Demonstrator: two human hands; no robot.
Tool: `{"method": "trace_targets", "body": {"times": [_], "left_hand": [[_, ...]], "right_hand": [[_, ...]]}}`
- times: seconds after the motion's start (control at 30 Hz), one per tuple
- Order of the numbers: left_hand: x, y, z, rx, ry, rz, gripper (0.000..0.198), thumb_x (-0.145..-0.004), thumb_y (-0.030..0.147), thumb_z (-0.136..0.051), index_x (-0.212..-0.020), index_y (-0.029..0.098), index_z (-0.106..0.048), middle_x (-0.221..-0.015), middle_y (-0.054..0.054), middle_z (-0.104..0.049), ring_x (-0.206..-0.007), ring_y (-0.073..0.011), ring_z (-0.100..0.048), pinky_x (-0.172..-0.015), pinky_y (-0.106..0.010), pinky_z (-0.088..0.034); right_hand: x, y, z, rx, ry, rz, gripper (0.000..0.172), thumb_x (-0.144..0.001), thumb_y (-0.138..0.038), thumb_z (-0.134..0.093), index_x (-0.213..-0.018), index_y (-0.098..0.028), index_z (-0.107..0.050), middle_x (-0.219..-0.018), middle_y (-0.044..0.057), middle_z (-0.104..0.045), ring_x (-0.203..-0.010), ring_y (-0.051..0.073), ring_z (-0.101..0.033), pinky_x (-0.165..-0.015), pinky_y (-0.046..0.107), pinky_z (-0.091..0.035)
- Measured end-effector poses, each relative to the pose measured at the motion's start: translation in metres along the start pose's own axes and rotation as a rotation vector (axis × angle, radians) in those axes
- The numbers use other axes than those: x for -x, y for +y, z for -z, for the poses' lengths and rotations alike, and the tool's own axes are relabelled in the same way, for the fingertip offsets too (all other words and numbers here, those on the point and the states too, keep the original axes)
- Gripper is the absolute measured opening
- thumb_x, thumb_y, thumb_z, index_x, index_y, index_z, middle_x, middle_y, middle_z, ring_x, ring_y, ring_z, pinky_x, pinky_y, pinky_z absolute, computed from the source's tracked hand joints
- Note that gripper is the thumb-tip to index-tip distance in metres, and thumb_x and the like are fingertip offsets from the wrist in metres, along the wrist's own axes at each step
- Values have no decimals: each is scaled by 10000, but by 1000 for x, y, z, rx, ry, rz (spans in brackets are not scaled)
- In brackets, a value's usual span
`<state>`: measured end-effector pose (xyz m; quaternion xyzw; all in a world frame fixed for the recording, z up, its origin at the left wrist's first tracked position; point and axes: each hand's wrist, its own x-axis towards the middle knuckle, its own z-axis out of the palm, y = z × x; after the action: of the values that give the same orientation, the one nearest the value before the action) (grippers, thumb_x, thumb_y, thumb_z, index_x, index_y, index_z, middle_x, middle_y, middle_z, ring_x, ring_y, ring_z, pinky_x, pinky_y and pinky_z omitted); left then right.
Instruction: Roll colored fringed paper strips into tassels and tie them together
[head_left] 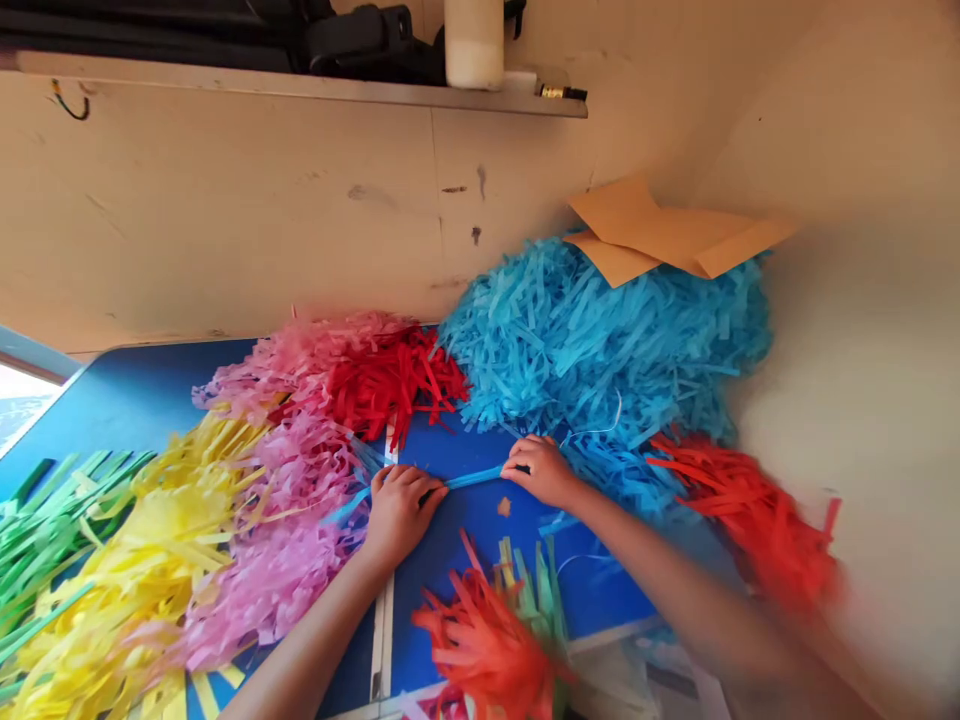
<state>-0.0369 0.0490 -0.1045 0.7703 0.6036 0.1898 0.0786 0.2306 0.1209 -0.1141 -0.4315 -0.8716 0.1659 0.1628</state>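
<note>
A thin twisted blue paper strip [474, 479] stretches between my two hands, just above the blue tabletop [465, 452]. My left hand [405, 505] is closed on its left part, and loose blue ends stick out to the left of that hand. My right hand [541, 470] pinches the strip's right part, with blue fringe and a thin white string [600, 430] beyond it. In front of my hands lies a bunch of red-orange fringe [487, 630] beside pale green strips [546, 590]. A small tan paper scrap [505, 507] rests below the strip.
A large blue fringe pile [600, 340] with brown paper [675, 235] on top stands at the back right. Red fringe [772, 520] lies right; red [390, 385], pink [300, 480], yellow [142, 550] and green [52, 530] piles spread left. A shelf [300, 88] juts from the wall.
</note>
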Motion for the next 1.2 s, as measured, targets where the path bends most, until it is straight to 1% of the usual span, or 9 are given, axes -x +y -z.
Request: {"method": "trace_targets", "body": {"times": [0.23, 0.4, 0.5, 0.67, 0.8, 0.87, 0.97, 1.07, 1.2], "left_hand": [[-12, 6, 1, -60, -62, 42, 303, -939, 380, -509, -794, 219, -722, -812, -51, -722, -868, -247, -618, -864, -430, -358], [-23, 4, 5, -106, -132, -9, 252, -893, 350, -570, -727, 210, -697, -729, -43, -698, -809, -236, -612, -805, -401, -364], [-25, 4, 8, -134, -123, -61, 206, -892, 321, -583, -766, 208, -700, -751, -49, -688, -839, -249, -606, -849, -431, -363], [-23, 7, 11, -154, -78, -236, 229, -933, 213, -528, -986, 315, -726, -922, -31, -686, -951, -236, -569, -971, -476, -319], [-21, 8, 12, -160, -56, -308, 277, -911, 174, -543, -985, 354, -740, -928, -30, -676, -938, -235, -550, -958, -488, -328], [-20, 10, 12, -162, -46, -314, 276, -895, 157, -544, -989, 328, -739, -946, -38, -679, -953, -243, -548, -960, -498, -331], [-18, 18, 10, -166, -32, -305, 203, -864, 198, -581, -989, 262, -728, -963, -55, -683, -996, -262, -549, -1005, -523, -311], [-19, 24, 7, -168, -3, -286, 159, -854, 280, -618, -970, 225, -712, -953, -60, -690, -1009, -267, -553, -1038, -528, -294], [-23, 24, 0, -164, 46, -261, 122, -888, 247, -585, -896, 224, -705, -896, -41, -700, -955, -238, -575, -1022, -502, -317]], "right_hand": [[-11, -11, 2, 0, -18, -158, 117, -823, -217, -727, -709, -200, -708, -860, 12, -707, -897, 186, -606, -788, 310, -351], [-18, -14, 2, 25, -57, -220, 140, -804, -240, -716, -673, -204, -683, -826, 14, -698, -887, 197, -606, -746, 302, -336], [-20, -17, 5, 60, -49, -223, 112, -794, -260, -731, -718, -202, -673, -796, 19, -694, -849, 209, -598, -734, 311, -327], [-16, -29, 16, 111, -8, -59, 78, -844, -298, -726, -885, -233, -712, -980, 49, -702, -978, 237, -560, -855, 378, -306], [-15, -37, 16, 171, -73, 291, 55, -892, -292, -685, -873, -257, -723, -977, 25, -715, -1036, 226, -526, -960, 431, -240], [-18, -37, 12, 217, -90, 395, 131, -933, -222, -614, -844, -218, -710, -910, 38, -714, -989, 216, -526, -951, 435, -242], [-25, -35, 7, 238, -94, 407, 212, -946, -161, -549, -791, -184, -692, -841, 53, -700, -910, 200, -531, -907, 411, -273], [-32, -33, 3, 254, -78, 378, 173, -915, -179, -576, -786, -172, -693, -847, 61, -698, -883, 201, -538, -868, 402, -288], [-34, -35, 3, 261, -50, 325, 124, -878, -180, -612, -784, -184, -694, -872, 38, -701, -887, 193, -546, -864, 396, -286]]}}
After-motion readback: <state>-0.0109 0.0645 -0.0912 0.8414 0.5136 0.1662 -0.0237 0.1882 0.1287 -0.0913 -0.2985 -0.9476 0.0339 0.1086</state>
